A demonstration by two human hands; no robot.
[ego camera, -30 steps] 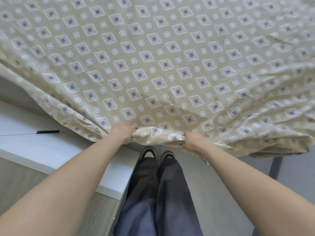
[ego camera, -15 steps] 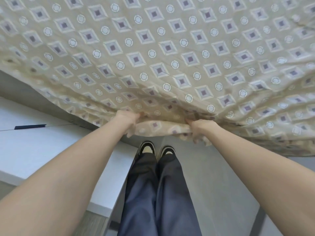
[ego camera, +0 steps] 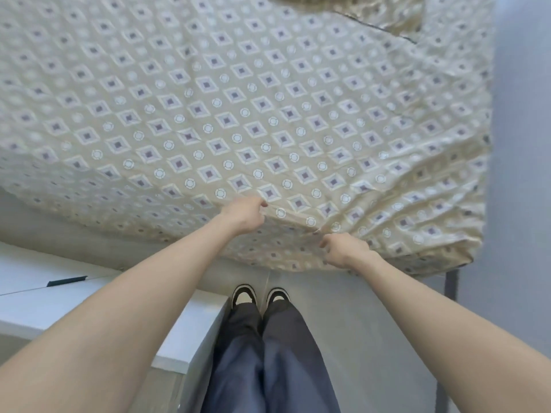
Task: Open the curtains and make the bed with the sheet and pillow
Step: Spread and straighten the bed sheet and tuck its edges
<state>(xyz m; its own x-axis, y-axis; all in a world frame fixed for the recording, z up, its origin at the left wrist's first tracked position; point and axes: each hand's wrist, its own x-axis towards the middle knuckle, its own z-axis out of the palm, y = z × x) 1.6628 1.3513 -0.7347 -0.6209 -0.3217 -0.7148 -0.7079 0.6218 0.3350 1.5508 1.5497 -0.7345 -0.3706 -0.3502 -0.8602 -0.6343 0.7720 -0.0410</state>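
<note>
OK, person is standing at the bed's near side, shoes (ego camera: 258, 294) pointing at it, a white table (ego camera: 89, 308) sitting low on the left. Both arms are reaching forward. Left hand (ego camera: 243, 214) is pinching the sheet (ego camera: 238, 114) near its front edge, thumb and fingers closed on a fold. Right hand (ego camera: 346, 248) is curling its fingers into the same edge, near the left one, lower and to the right. A short ridge of cloth is running between the two grips. Sheet is lying spread over the bed, covering most of the top and draping over the near side and right corner, where a dark bed leg (ego camera: 451, 284) is showing beneath. Wrinkles are fanning from the right hand toward that corner. Judging: thin cloth, light, limp, so it is going to follow any pull and bunch under a narrow grip. Better hold is the hem, hands wide apart, toward the corners. Far end, a bunched lump (ego camera: 378, 10) is sitting at the top; pillow or folded sheet, cannot tell.
</note>
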